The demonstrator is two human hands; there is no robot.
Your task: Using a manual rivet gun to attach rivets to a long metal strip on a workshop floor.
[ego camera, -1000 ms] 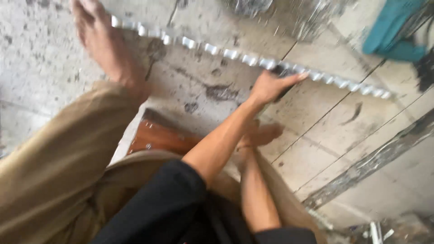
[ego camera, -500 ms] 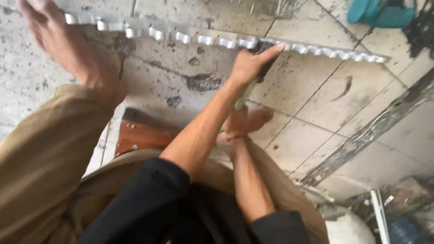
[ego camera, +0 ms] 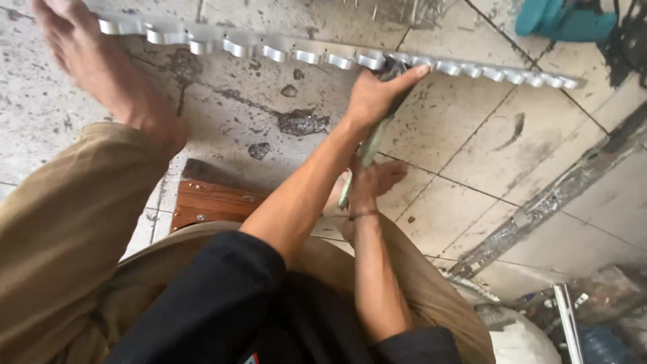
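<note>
A long silvery metal strip [ego camera: 303, 55] with a row of scalloped cut-outs lies across the stained tile floor at the top of the view. My left hand [ego camera: 375, 94] presses on the strip near its middle, index finger stretched along it. Just below, my right hand [ego camera: 369, 183] is closed around the lower end of a long greenish tool [ego camera: 367, 152]. The tool's dark upper end reaches under my left hand to the strip. My bare foot [ego camera: 91, 64] rests on the strip's left end.
I sit on a low wooden stool [ego camera: 212, 199], with my knees in tan trousers to either side. A teal object [ego camera: 566, 19] lies at the top right. A metal floor rail [ego camera: 546, 202] runs diagonally at the right, and a white rounded object [ego camera: 515, 337] with clutter sits at the bottom right.
The view has tipped, so the strip sits higher in the picture. My left hand stays on the strip. The greenish tool in my right hand shows clearly now.
</note>
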